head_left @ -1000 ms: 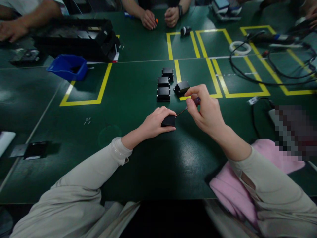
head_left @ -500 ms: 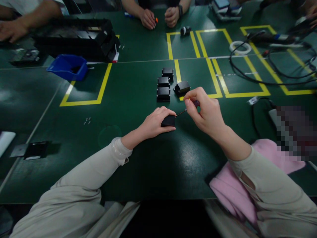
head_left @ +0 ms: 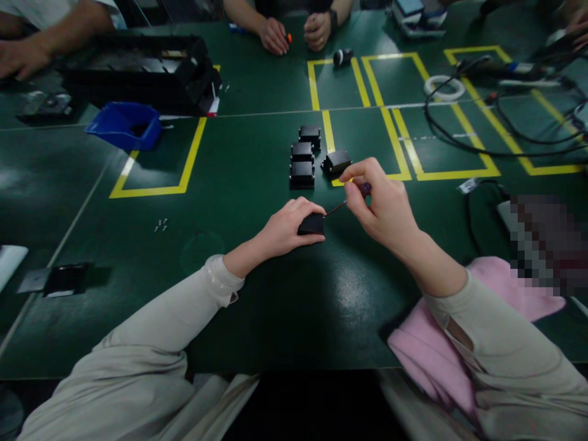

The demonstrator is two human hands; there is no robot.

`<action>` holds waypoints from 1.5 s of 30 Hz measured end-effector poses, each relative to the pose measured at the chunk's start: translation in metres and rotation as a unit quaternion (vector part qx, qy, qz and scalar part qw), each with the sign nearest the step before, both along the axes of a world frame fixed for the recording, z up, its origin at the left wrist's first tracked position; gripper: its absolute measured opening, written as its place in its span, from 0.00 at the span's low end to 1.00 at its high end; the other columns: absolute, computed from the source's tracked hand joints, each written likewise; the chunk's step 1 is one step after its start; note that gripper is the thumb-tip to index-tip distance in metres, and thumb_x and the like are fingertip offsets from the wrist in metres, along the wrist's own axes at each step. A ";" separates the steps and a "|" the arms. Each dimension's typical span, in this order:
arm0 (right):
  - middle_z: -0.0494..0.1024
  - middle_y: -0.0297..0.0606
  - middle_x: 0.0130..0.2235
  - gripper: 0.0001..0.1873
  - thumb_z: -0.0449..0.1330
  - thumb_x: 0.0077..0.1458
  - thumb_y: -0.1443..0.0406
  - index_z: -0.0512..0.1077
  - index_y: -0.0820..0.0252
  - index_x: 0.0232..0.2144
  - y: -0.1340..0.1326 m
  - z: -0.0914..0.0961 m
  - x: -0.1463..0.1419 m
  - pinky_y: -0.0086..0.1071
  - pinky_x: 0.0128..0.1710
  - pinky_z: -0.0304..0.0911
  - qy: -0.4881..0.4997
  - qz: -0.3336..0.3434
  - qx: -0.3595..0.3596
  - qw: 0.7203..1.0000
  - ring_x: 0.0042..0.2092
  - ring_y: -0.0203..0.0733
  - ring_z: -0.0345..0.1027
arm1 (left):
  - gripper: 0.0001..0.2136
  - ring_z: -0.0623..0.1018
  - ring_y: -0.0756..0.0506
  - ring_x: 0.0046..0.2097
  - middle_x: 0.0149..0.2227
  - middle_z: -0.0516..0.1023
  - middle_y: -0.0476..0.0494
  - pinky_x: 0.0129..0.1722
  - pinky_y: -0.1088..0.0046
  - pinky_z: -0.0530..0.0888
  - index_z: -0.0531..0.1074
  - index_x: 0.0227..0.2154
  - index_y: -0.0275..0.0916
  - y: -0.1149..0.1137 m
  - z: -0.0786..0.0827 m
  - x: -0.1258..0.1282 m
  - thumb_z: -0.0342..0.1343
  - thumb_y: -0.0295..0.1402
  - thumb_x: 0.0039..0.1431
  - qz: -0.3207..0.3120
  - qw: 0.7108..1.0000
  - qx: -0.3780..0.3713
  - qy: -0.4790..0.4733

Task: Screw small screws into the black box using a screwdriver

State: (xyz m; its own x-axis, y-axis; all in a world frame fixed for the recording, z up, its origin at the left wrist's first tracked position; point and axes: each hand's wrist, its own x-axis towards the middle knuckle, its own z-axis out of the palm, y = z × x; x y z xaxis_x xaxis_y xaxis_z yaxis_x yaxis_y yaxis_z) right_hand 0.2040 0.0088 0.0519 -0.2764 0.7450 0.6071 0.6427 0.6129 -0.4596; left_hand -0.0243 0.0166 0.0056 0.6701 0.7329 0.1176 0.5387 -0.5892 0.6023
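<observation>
My left hand (head_left: 289,225) grips a small black box-like part (head_left: 311,225) against the green table, thumb on the near side and fingers over the far side. In my right hand (head_left: 379,199) is a screwdriver (head_left: 366,188), its handle mostly covered by the fingers. The thin shaft slants down to the left, and its tip meets the right end of the black part. Just beyond stand several similar black parts (head_left: 302,173) in a short row, with another one (head_left: 337,162) beside them on the right. Several tiny screws (head_left: 160,225) lie on the table to the left.
A blue bin (head_left: 126,125) and a long black tray (head_left: 133,73) stand at the back left. A pink cloth (head_left: 429,349) lies by my right forearm. Black cables (head_left: 459,135) coil at the right. Across the table rest another person's hands (head_left: 316,32).
Almost nothing differs; the whole view has shifted very slightly. Both hands keep their hold, with the screwdriver tip still at the black part.
</observation>
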 end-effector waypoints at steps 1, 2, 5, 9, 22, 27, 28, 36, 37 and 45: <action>0.75 0.33 0.30 0.08 0.52 0.66 0.63 0.71 0.58 0.41 0.000 0.000 0.000 0.30 0.29 0.61 -0.002 0.003 -0.002 1.000 0.28 0.36 0.71 | 0.21 0.73 0.38 0.54 0.52 0.74 0.40 0.55 0.59 0.69 0.70 0.53 0.41 0.000 0.000 0.000 0.62 0.46 0.64 0.000 1.000 -0.001 0.001; 0.75 0.33 0.29 0.09 0.52 0.67 0.62 0.71 0.58 0.40 0.000 0.001 0.001 0.30 0.29 0.61 -0.005 0.007 -0.002 1.000 0.28 0.35 0.71 | 0.20 0.73 0.38 0.54 0.52 0.74 0.40 0.56 0.59 0.70 0.70 0.53 0.41 0.000 0.000 0.000 0.62 0.47 0.64 0.000 1.000 -0.003 0.001; 0.74 0.32 0.28 0.11 0.53 0.68 0.58 0.71 0.57 0.37 0.000 0.001 0.001 0.30 0.28 0.60 -0.015 0.011 -0.002 1.000 0.27 0.35 0.70 | 0.20 0.73 0.38 0.55 0.52 0.74 0.40 0.56 0.58 0.70 0.70 0.53 0.41 0.000 0.001 0.000 0.62 0.47 0.64 0.002 1.000 -0.008 0.003; 0.77 0.34 0.31 0.09 0.51 0.67 0.62 0.71 0.57 0.42 -0.001 0.002 0.001 0.31 0.30 0.63 -0.014 0.009 -0.015 1.000 0.29 0.37 0.72 | 0.20 0.73 0.38 0.55 0.53 0.74 0.40 0.57 0.58 0.70 0.70 0.54 0.42 0.000 0.001 0.000 0.61 0.47 0.64 0.002 1.000 -0.009 0.004; 0.78 0.36 0.35 0.11 0.50 0.68 0.61 0.70 0.56 0.47 0.002 0.000 0.003 0.32 0.31 0.64 -0.009 0.009 -0.012 1.000 0.31 0.38 0.73 | 0.20 0.73 0.38 0.55 0.53 0.74 0.40 0.56 0.59 0.69 0.70 0.53 0.41 0.000 0.002 0.001 0.62 0.46 0.64 0.008 1.000 -0.009 0.007; 0.76 0.34 0.30 0.12 0.52 0.69 0.57 0.71 0.56 0.39 0.001 0.000 0.002 0.31 0.29 0.61 -0.017 0.002 -0.010 1.000 0.29 0.37 0.71 | 0.20 0.73 0.38 0.55 0.53 0.74 0.40 0.55 0.60 0.69 0.70 0.53 0.41 0.000 0.002 0.000 0.62 0.46 0.63 0.008 1.000 -0.009 0.006; 0.75 0.34 0.30 0.12 0.52 0.69 0.57 0.71 0.56 0.39 0.001 0.000 0.002 0.31 0.29 0.61 -0.017 -0.001 -0.011 1.000 0.28 0.36 0.71 | 0.20 0.73 0.38 0.55 0.53 0.74 0.40 0.56 0.60 0.69 0.70 0.53 0.42 -0.001 0.002 0.000 0.62 0.46 0.64 0.008 1.000 -0.010 0.006; 0.76 0.35 0.32 0.11 0.52 0.68 0.58 0.71 0.56 0.41 0.001 -0.001 0.001 0.32 0.31 0.64 -0.002 -0.004 -0.007 1.000 0.30 0.38 0.72 | 0.20 0.73 0.38 0.55 0.53 0.74 0.40 0.56 0.59 0.69 0.70 0.53 0.42 0.000 0.001 -0.001 0.61 0.47 0.64 0.009 1.000 -0.010 0.007; 0.76 0.34 0.31 0.12 0.53 0.68 0.57 0.71 0.56 0.39 0.001 -0.001 0.001 0.31 0.31 0.63 -0.004 -0.007 -0.007 1.000 0.30 0.38 0.72 | 0.21 0.73 0.38 0.55 0.53 0.74 0.40 0.56 0.59 0.69 0.70 0.53 0.42 0.000 0.001 -0.001 0.61 0.48 0.64 0.008 1.000 -0.010 0.007; 0.77 0.36 0.34 0.12 0.51 0.68 0.60 0.70 0.56 0.47 0.001 -0.001 0.001 0.32 0.32 0.65 -0.003 0.001 -0.011 1.000 0.31 0.38 0.73 | 0.21 0.73 0.38 0.55 0.53 0.74 0.40 0.55 0.60 0.69 0.70 0.53 0.41 0.000 0.000 -0.001 0.62 0.47 0.64 0.006 1.000 -0.007 0.006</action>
State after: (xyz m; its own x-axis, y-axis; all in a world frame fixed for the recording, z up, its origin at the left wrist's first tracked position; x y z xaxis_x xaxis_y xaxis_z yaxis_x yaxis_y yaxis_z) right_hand 0.2051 0.0094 0.0510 -0.2818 0.7577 0.5887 0.6438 0.6042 -0.4695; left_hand -0.0253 0.0167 0.0059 0.6620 0.7427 0.1004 0.5529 -0.5744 0.6036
